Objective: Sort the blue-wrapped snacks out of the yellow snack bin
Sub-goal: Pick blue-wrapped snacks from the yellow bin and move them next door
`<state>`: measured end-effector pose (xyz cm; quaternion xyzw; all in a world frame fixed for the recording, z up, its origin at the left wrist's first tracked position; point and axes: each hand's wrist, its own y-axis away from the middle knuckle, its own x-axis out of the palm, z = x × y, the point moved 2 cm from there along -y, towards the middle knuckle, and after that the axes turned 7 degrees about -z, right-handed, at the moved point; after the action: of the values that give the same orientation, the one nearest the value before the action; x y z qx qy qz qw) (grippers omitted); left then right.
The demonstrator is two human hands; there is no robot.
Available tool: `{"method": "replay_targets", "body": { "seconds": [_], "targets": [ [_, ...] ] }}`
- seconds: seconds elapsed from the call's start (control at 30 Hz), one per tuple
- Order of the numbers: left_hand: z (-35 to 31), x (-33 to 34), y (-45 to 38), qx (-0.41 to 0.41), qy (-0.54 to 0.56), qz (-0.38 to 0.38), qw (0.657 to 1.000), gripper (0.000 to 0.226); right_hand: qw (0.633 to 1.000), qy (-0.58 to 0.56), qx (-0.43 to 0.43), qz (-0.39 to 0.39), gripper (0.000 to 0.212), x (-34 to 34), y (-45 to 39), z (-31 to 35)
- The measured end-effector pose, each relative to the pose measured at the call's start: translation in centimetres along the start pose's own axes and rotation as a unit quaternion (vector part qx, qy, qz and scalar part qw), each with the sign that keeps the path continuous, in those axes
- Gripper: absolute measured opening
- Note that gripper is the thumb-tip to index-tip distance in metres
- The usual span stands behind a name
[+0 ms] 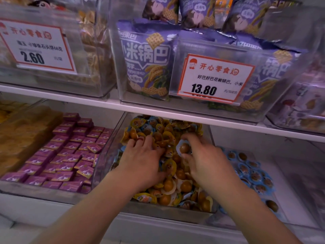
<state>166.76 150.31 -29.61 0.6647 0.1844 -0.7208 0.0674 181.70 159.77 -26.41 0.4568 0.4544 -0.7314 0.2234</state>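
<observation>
Right hand (202, 155) pinches a blue-wrapped snack (183, 148) above the yellow snack bin (112, 150). Blue pile (249, 171) lies just right, nearer this hand. Left hand (142, 155) spread, pressing yellow snacks; I see nothing held.

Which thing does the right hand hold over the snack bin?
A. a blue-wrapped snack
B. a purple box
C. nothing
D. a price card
A: the right hand pinches a blue-wrapped snack between thumb and fingers, above the bin of mostly yellow snacks.
</observation>
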Motion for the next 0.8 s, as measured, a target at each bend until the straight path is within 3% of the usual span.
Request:
{"method": "replay_targets", "body": {
  "seconds": [0.1,0.27,0.4,0.5,0.57,0.6,0.63,0.67,0.73,0.77,0.8],
  "targets": [
    [0.0,0.0,-0.4,-0.01,-0.004,-0.004,1.0,0.065,0.996,0.074,-0.03,0.045,0.045,0.2,0.5,-0.2],
    [0.2,-0.1,-0.6,-0.027,0.017,-0.043,0.999,0.053,0.996,-0.09,0.018,-0.018,0.039,-0.7,0.3,-0.9],
    [1.6,-0.7,-0.5,-0.043,0.144,-0.093,0.984,0.032,0.991,-0.119,0.039,-0.037,0.041,-0.5,0.2,-1.1],
    [1.8,-1.7,-0.4,-0.092,0.348,-0.16,0.919,0.026,0.984,-0.157,0.075,-0.042,0.036,-0.3,0.2,-1.1],
    [1.1,-2.5,-0.1,-0.107,0.437,-0.214,0.867,0.016,0.958,-0.24,0.147,-0.056,0.015,-0.8,-0.2,-1.3],
    [0.4,-2.8,0.1,-0.104,0.461,-0.225,0.852,0.012,0.931,-0.305,0.192,-0.058,0.004,-1.2,-0.3,-1.3],
    [-0.4,-3.0,0.3,-0.095,0.478,-0.231,0.842,0.01,0.883,-0.395,0.248,-0.052,0.006,-1.4,-0.3,-1.1],
    [-1.2,-3.0,0.5,-0.08,0.487,-0.24,0.836,0.012,0.806,-0.505,0.308,-0.027,0.011,-1.4,-0.1,-0.8],
    [-3.0,-3.2,0.9,-0.033,0.483,-0.262,0.835,0.01,0.619,-0.685,0.379,0.057,0.027,-1.6,0.3,0.7],
    [-3.8,-3.3,1.1,-0.007,0.477,-0.267,0.837,0.014,0.551,-0.736,0.382,0.091,0.036,-1.6,0.5,1.2],
    [-4.4,-3.4,1.2,0.017,0.471,-0.268,0.84,0.018,0.513,-0.767,0.369,0.113,0.042,-1.7,0.7,1.4]
  ]
}}
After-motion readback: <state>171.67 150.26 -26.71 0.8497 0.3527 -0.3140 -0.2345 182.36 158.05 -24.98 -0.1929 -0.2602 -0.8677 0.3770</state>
